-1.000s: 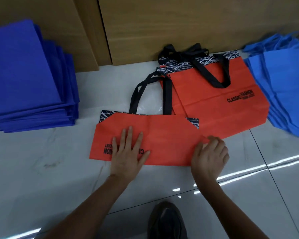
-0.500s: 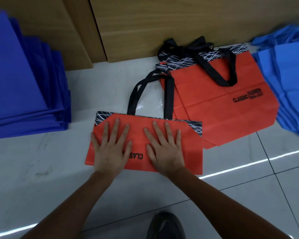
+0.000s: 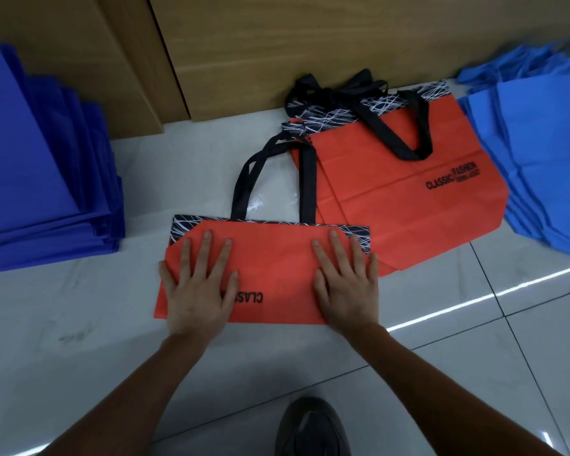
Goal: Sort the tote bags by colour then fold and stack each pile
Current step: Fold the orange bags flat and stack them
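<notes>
I see the left hand (image 3: 198, 286) and right hand (image 3: 347, 283) pressing the folded bag (image 3: 277, 258) flat on the floor (image 3: 79, 324), both grips apart.

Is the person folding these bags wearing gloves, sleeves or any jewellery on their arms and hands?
No. The left hand and right hand are bare: no gloves, rings or watch show. The left forearm and right forearm are uncovered to the picture's edge, so no sleeve is visible.
</notes>
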A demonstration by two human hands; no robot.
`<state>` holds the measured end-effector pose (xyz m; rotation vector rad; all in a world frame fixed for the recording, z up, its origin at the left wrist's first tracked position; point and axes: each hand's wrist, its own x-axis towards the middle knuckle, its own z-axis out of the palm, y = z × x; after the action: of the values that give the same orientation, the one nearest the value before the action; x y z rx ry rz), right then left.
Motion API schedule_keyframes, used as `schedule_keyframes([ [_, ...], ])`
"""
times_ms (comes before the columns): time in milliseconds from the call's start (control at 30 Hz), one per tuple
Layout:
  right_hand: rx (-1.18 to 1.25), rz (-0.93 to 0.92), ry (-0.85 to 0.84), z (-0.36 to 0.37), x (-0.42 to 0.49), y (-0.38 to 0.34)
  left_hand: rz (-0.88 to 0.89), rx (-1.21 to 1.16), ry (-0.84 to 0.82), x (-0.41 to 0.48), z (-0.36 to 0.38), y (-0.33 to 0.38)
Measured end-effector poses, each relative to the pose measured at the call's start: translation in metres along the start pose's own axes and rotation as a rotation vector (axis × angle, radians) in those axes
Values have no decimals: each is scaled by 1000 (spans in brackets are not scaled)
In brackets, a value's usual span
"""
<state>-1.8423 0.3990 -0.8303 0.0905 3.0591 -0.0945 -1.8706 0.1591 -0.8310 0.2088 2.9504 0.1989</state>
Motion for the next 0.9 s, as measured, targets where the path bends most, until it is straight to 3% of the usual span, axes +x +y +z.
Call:
schedule_keyframes([
  [167,-52,46,-13,-3,0,-4,-8,-11,3,2,-2,7],
  [267,-12,188,45,0,6,-46,-61,-20,46,7,-1,29],
  [400,71,15,6,6,4,-94,-135,-40,68,6,5,45],
  [533,0,1,15,9,-1,-63,-115,-23,78,7,6,40],
  [700,-54,57,100,9,-20,-1,69,39,62,3,2,-7],
  [900,-29,278,175,9,-27,11,-79,110,117,-6,-9,-50],
])
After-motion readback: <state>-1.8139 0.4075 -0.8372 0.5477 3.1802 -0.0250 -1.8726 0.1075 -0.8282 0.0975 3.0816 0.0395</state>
